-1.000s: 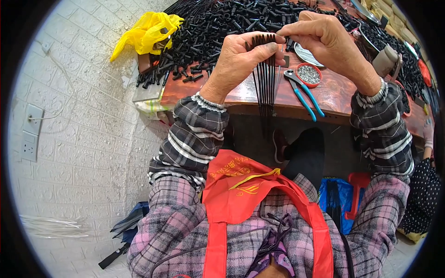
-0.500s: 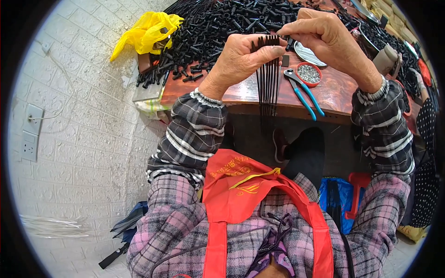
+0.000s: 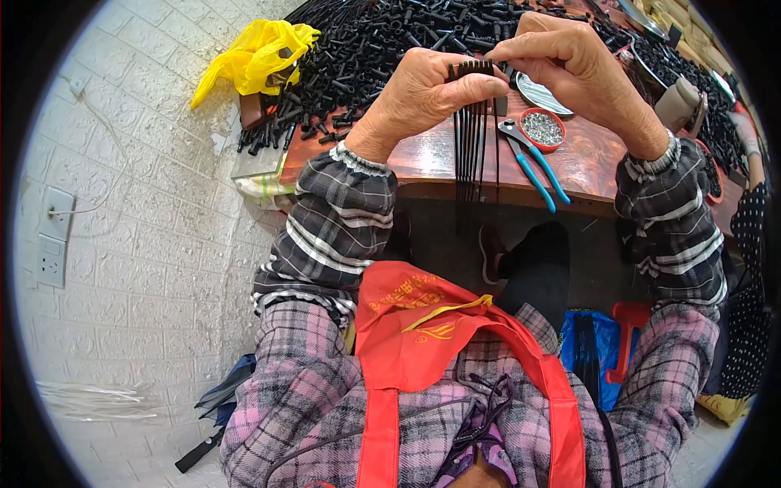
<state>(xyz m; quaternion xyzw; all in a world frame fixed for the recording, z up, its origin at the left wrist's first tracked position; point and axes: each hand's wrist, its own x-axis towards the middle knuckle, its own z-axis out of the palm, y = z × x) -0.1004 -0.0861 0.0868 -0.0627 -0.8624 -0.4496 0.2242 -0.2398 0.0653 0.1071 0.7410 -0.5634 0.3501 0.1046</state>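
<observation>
- While a white brick-patterned wall (image 3: 163, 244) takes up nine o'clock, two white wall plates (image 3: 54, 259) are fixed to it, the upper one with a pale cable plugged in.
- Between seven and eight o'clock, a dark folded umbrella (image 3: 228, 389) is seen.
- At eleven o'clock, a crumpled yellow bag (image 3: 256, 57) is set just above a brown block (image 3: 254, 110).
- Toward twelve o'clock, the reddish surface (image 3: 590, 159) is heaped with short black parts (image 3: 390, 41).
- Just past twelve, the left hand (image 3: 423, 91) is closed, its thumb laid across the front of a fanned row of thin black strips (image 3: 467, 134).
- At one o'clock, these strips are gripped near their upper ends and left hanging past the surface's near edge, one of them set slightly apart on the right.
- Between one and two, the right hand (image 3: 561, 58) is held with thumb and forefinger drawn together beside the top of the row; whether a strip is pinched there cannot be told.
- Near two o'clock, blue-handled pliers (image 3: 533, 167) are laid open beside a red-rimmed dish (image 3: 561, 137) filled with small silvery pieces (image 3: 541, 128).
- Farther out at two, a grey container (image 3: 677, 106) is stood.
- Toward three o'clock, another person's gloved hand (image 3: 743, 130) is partly seen.
</observation>
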